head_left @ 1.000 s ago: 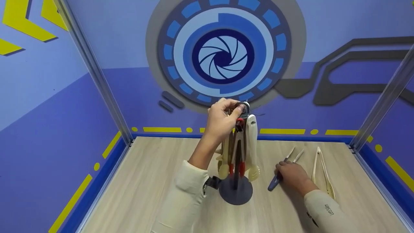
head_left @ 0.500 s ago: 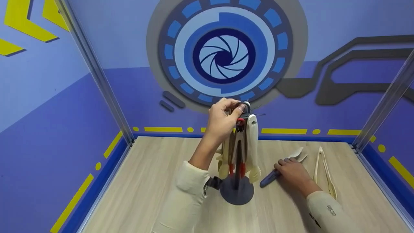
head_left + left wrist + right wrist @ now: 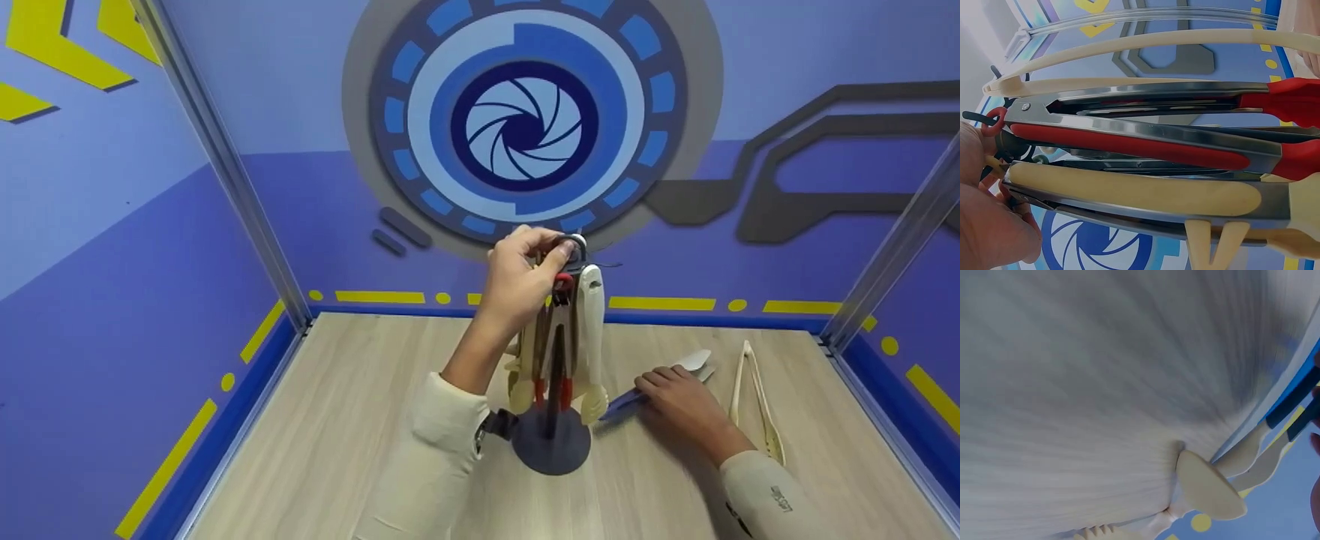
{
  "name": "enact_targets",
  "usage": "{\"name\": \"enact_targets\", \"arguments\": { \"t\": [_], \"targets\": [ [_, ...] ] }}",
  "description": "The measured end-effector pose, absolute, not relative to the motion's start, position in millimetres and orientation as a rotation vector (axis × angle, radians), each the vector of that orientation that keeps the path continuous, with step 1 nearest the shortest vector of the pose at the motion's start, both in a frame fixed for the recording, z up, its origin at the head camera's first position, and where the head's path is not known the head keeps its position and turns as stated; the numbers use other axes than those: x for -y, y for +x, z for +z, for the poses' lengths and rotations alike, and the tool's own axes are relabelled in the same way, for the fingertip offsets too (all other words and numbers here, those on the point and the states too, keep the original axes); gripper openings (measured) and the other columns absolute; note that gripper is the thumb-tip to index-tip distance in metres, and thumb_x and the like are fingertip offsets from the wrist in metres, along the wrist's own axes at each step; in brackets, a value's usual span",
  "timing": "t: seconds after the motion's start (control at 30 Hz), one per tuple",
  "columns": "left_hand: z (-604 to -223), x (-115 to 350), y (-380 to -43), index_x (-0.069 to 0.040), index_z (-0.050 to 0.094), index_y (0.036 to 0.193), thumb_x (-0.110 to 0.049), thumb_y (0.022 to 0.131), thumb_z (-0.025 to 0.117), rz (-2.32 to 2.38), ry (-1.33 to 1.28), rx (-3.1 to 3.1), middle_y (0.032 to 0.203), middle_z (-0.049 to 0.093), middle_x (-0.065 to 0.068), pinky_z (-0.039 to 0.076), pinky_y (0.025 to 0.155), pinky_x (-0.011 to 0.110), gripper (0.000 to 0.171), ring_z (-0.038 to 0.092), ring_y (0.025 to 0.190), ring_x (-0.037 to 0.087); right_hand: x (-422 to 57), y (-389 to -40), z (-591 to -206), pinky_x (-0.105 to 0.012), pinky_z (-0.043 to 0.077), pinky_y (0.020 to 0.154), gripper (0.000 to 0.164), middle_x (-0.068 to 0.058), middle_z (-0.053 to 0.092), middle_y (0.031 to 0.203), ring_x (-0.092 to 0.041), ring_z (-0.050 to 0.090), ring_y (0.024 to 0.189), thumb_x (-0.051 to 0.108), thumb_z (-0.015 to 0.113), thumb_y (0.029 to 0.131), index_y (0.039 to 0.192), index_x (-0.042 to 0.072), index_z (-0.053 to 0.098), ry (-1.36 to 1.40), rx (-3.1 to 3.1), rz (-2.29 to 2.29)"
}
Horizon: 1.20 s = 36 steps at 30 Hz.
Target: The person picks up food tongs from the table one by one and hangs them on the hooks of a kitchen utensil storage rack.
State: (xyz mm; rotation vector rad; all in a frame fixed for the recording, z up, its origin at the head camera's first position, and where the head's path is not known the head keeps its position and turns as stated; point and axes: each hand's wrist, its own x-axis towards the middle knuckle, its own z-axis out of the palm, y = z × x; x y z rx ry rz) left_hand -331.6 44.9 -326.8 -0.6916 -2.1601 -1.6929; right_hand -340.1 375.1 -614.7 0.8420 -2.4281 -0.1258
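A dark utensil stand (image 3: 551,448) rises mid-table with several tongs hanging from it, among them red-tipped tongs (image 3: 556,352) and cream tongs (image 3: 591,337). My left hand (image 3: 546,256) grips the ring at the stand's top. The left wrist view shows the red tongs (image 3: 1145,149) and cream tongs (image 3: 1129,191) close up, with my fingers (image 3: 988,225) at the hooks. My right hand (image 3: 671,390) holds blue-handled tongs (image 3: 621,405) low over the table, the handle end near the stand's base. Their pale tips (image 3: 1207,489) touch the wood.
Another pair of cream tongs (image 3: 757,397) lies on the wooden table (image 3: 337,420) to the right of my right hand. Blue walls with metal corner posts (image 3: 225,172) close in the table on three sides.
My right hand has swung the blue-handled tongs round so that the handle end now points at the stand's base. My left hand has stayed on the stand's top.
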Motion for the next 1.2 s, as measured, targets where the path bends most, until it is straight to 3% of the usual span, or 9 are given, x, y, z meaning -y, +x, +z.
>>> {"name": "enact_targets", "arguments": {
  "t": [0.13, 0.23, 0.33, 0.4, 0.5, 0.6, 0.83, 1.2],
  "targets": [
    [-328, -47, -331, -0.014, 0.082, 0.103, -0.020, 0.102, 0.074, -1.676, -0.693, 2.161, 0.096, 0.069, 0.001, 0.049, 0.074, 0.024, 0.010, 0.059, 0.089, 0.011, -381, -336, -612, -0.050, 0.055, 0.094, 0.038, -0.006, 0.078, 0.108, -0.028, 0.072, 0.099, 0.018, 0.088, 0.083, 0.118, 0.012, 0.075, 0.844, 2.336, -0.064],
    [-329, -47, -331, -0.015, 0.082, 0.103, -0.020, 0.102, 0.074, -1.666, -0.692, 2.163, 0.096, 0.069, 0.001, 0.048, 0.075, 0.025, 0.010, 0.059, 0.089, 0.011, -381, -334, -606, -0.053, 0.054, 0.096, 0.030, -0.010, 0.079, 0.109, -0.030, 0.073, 0.099, 0.029, 0.073, 0.100, 0.120, 0.007, 0.075, 0.812, 2.276, 0.000],
    [-329, -46, -331, -0.014, 0.082, 0.104, -0.020, 0.102, 0.074, -1.678, -0.692, 2.161, 0.097, 0.069, 0.002, 0.050, 0.075, 0.025, 0.010, 0.060, 0.091, 0.011, -378, -331, -598, -0.054, 0.053, 0.096, 0.040, -0.012, 0.080, 0.109, -0.032, 0.074, 0.098, 0.038, 0.058, 0.108, 0.121, 0.004, 0.074, 0.748, 2.214, 0.120],
    [-328, -45, -331, -0.013, 0.081, 0.105, -0.020, 0.102, 0.073, -1.694, -0.691, 2.159, 0.099, 0.069, 0.003, 0.051, 0.074, 0.024, 0.011, 0.060, 0.092, 0.011, -373, -329, -592, -0.053, 0.052, 0.095, 0.039, -0.013, 0.080, 0.107, -0.032, 0.074, 0.095, 0.036, 0.060, 0.107, 0.122, 0.003, 0.074, 0.695, 2.172, 0.218],
    [-328, -44, -330, -0.012, 0.081, 0.106, -0.019, 0.103, 0.073, -1.713, -0.688, 2.160, 0.099, 0.068, 0.004, 0.051, 0.073, 0.023, 0.011, 0.061, 0.092, 0.012, -364, -326, -583, -0.049, 0.049, 0.092, 0.037, -0.014, 0.080, 0.104, -0.031, 0.074, 0.091, 0.019, 0.074, 0.090, 0.123, 0.002, 0.074, 0.637, 2.108, 0.376],
    [-327, -45, -331, -0.012, 0.081, 0.107, -0.019, 0.103, 0.073, -1.712, -0.692, 2.161, 0.100, 0.068, 0.004, 0.052, 0.073, 0.023, 0.012, 0.061, 0.092, 0.013, -356, -325, -573, -0.047, 0.047, 0.088, 0.041, -0.014, 0.079, 0.099, -0.030, 0.073, 0.086, 0.011, 0.077, 0.082, 0.122, 0.002, 0.075, 0.622, 2.027, 0.476],
    [-328, -46, -332, -0.013, 0.080, 0.106, -0.020, 0.103, 0.073, -1.712, -0.697, 2.162, 0.100, 0.069, 0.004, 0.052, 0.073, 0.023, 0.010, 0.062, 0.091, 0.012, -333, -316, -548, -0.040, 0.044, 0.088, 0.048, -0.016, 0.076, 0.095, -0.033, 0.066, 0.087, -0.002, 0.078, 0.078, 0.126, -0.003, 0.074, 0.580, 1.958, 0.718],
    [-327, -46, -332, -0.015, 0.081, 0.105, -0.021, 0.102, 0.074, -1.675, -0.684, 2.165, 0.097, 0.070, 0.001, 0.048, 0.079, 0.026, 0.010, 0.062, 0.090, 0.011, -308, -304, -520, -0.017, 0.046, 0.098, 0.053, -0.018, 0.079, 0.112, -0.028, 0.067, 0.100, -0.009, 0.078, 0.081, 0.131, 0.009, 0.076, 0.543, 1.973, 0.878]
  ]
}}
